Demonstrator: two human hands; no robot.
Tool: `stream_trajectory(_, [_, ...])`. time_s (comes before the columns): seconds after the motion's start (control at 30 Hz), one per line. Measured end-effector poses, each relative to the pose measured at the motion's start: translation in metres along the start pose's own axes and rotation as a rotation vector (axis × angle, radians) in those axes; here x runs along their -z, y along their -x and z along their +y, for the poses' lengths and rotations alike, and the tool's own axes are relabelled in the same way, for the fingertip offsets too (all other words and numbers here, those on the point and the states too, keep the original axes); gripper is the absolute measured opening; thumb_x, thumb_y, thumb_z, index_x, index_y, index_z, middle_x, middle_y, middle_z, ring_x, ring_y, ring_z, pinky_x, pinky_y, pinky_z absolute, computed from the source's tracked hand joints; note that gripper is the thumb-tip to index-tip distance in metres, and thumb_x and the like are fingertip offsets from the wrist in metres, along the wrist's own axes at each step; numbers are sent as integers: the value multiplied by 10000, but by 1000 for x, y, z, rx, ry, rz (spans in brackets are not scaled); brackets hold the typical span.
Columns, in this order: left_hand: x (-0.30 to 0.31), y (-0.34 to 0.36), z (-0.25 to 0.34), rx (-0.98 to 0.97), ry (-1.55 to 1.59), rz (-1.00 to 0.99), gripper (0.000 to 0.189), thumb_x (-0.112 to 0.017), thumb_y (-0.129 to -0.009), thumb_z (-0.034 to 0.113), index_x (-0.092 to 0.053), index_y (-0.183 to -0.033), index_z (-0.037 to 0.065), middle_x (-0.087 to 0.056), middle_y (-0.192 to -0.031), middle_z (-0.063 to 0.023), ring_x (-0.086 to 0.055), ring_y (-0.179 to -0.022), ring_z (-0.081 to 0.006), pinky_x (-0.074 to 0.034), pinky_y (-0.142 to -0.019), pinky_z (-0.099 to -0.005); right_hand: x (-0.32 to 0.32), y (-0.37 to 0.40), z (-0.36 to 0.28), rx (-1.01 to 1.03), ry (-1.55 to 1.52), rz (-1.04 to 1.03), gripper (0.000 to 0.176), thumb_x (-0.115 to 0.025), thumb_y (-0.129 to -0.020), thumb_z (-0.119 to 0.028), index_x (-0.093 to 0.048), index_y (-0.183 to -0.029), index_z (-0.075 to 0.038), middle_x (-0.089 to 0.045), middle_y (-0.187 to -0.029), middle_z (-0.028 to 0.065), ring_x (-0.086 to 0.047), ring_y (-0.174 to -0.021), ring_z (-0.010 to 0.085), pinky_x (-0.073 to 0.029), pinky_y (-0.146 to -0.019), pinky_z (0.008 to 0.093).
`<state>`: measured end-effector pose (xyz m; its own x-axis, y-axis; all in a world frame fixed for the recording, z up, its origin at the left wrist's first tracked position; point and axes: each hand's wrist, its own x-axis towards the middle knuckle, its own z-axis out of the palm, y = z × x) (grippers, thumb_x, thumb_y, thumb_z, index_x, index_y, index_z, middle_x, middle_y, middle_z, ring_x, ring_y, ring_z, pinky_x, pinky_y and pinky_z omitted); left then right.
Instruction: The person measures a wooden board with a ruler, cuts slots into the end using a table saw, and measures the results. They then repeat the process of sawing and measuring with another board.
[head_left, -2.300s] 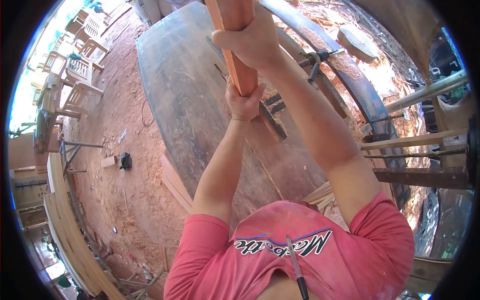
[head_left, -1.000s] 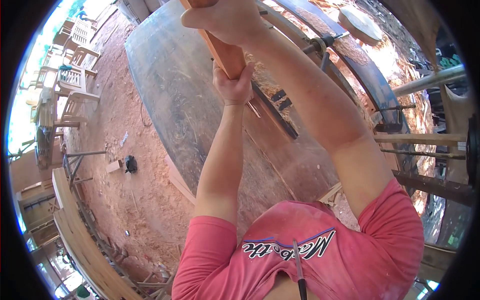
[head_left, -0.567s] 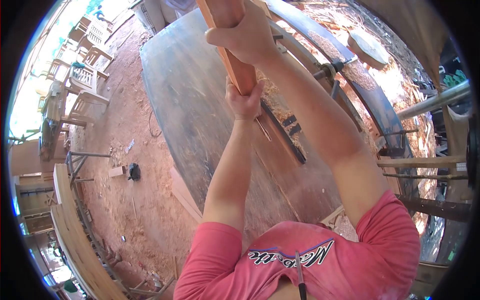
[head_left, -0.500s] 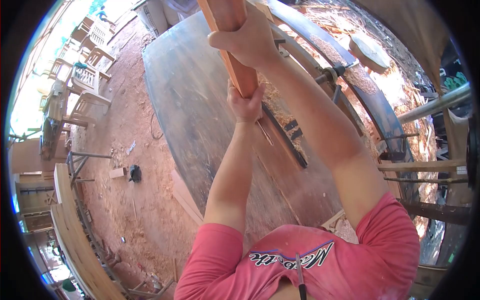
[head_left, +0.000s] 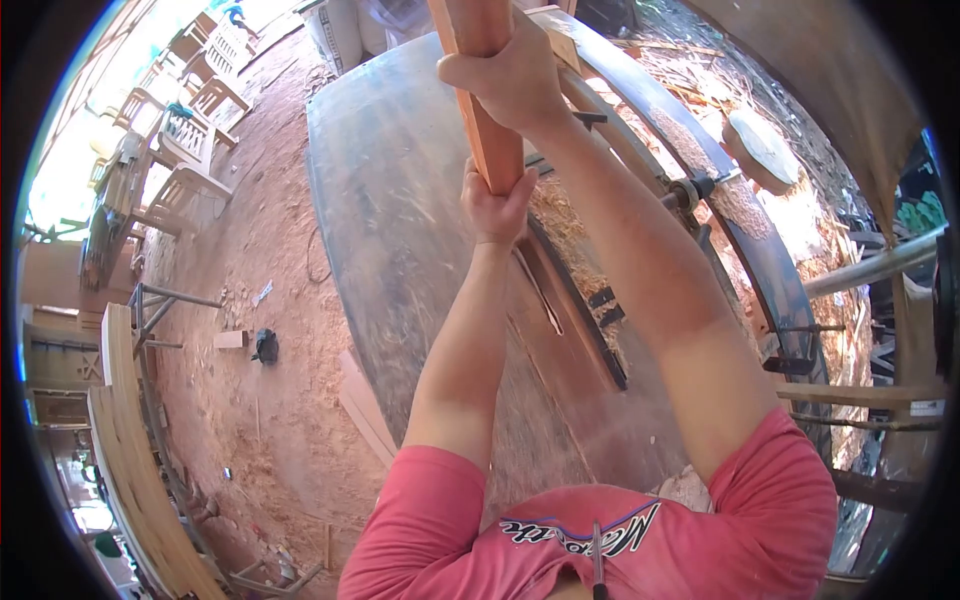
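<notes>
Both my hands hold a reddish-brown wooden beam [head_left: 497, 150] that runs away from me, its far end cut off by the top of the head view. My left hand [head_left: 496, 208] is closed around the near end. Farther along, my right hand [head_left: 520, 82] grips the beam from the right, its thumb laid across the top. Below is a broad, worn table [head_left: 385, 190] dusted with sawdust. Nearer to me, a narrow slot [head_left: 540, 290] and a dark strip [head_left: 590, 325] run along the tabletop. Whether the beam touches the table cannot be told.
A metal clamp or shaft fitting [head_left: 688, 192] sits right of my right forearm. Sawdust lies on a dark curved rail [head_left: 700, 160] beyond it. Wooden chairs [head_left: 190, 140] stand at the far left, stacked boards [head_left: 130, 440] at the lower left. A wood block [head_left: 230, 340] lies on the ground.
The beam and both hands have moved slightly forward over the table, away from me. My grip looks the same. The whole view has shifted a little.
</notes>
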<state>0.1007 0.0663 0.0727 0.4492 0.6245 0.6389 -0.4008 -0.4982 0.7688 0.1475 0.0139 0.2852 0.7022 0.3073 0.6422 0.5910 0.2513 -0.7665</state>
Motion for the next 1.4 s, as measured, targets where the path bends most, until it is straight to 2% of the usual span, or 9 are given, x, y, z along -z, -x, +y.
stream_trajectory(0.33, [-8, -55, -55, 73, 21, 8, 504, -849, -702, 256, -595, -1037, -22, -663, -962, -169, -662, -861, -322, -516, -750, -390, -34, -55, 50, 58, -28, -67, 498, -713, -637, -94, -600, -1108, 23, -644, -895, 92, -631, -854, 208, -505, -792, 339])
stream_trajectory(0.4, [-12, -73, -65, 54, 20, 27, 508, -840, -708, 252, -596, -1058, -23, -670, -960, -174, -664, -858, -326, -518, -752, -389, -44, -67, 74, 85, 86, -52, 391, -767, -670, -197, -627, -974, 4, -675, -831, 75, -657, -759, 174, -523, -692, 315])
stream_trajectory(0.53, [-4, -101, -82, 180, 16, -127, 477, -826, -694, 253, -617, -1018, -28, -687, -904, -133, -662, -808, -237, -523, -727, -367, -60, -84, 86, 66, 103, -49, 384, -758, -670, -195, -625, -966, 11, -669, -809, 73, -648, -733, 183, -516, -678, 330])
stream_trajectory(0.83, [114, -77, -59, 349, -58, -171, 388, -820, -694, 231, -641, -943, -6, -681, -820, -67, -626, -750, -128, -518, -664, -321, -141, -43, 72, 57, -36, -41, 388, -771, -667, -164, -616, -978, 10, -643, -832, 69, -626, -781, 180, -507, -709, 336])
stream_trajectory(0.9, [155, -52, -24, 402, -43, -196, 371, -816, -704, 205, -643, -950, -14, -675, -814, -59, -619, -732, -122, -519, -646, -315, -146, -8, 30, -113, 41, -123, 709, -825, -631, -250, -511, -1185, 59, -656, -1050, 212, -658, -981, 321, -522, -859, 396])
stream_trajectory(0.97, [201, -10, 14, 431, -105, -199, 333, -808, -727, 158, -641, -962, -10, -653, -786, -31, -600, -701, -106, -510, -612, -302, -155, 27, 10, -176, 66, -220, 729, -824, -665, -251, -475, -1215, 75, -649, -1025, 211, -655, -976, 313, -526, -847, 399])
stream_trajectory(1.13, [299, 143, 178, 705, -205, -209, 300, -815, -738, 154, -660, -953, 14, -619, -718, 9, -569, -627, -72, -463, -519, -264, -131, 182, -93, -476, -183, -259, 521, -814, -736, -253, -582, -1094, 46, -655, -888, 172, -657, -827, 275, -531, -729, 419])
stream_trajectory(1.2, [339, 209, 235, 900, -353, -235, 289, -802, -721, 155, -694, -954, 21, -624, -706, 10, -576, -616, -81, -469, -526, -280, -154, 282, -38, -603, -184, -273, 293, -778, -782, -241, -689, -964, -29, -639, -827, 25, -602, -765, 127, -499, -640, 322])
stream_trajectory(1.4, [395, 332, 353, 1239, -406, -197, 367, -844, -714, 268, -720, -935, 3, -655, -722, -11, -582, -606, -93, -457, -526, -275, -127, 468, -83, -1225, -210, -335, 448, -810, -761, -301, -672, -1011, 45, -675, -898, 119, -652, -807, 189, -525, -677, 359])
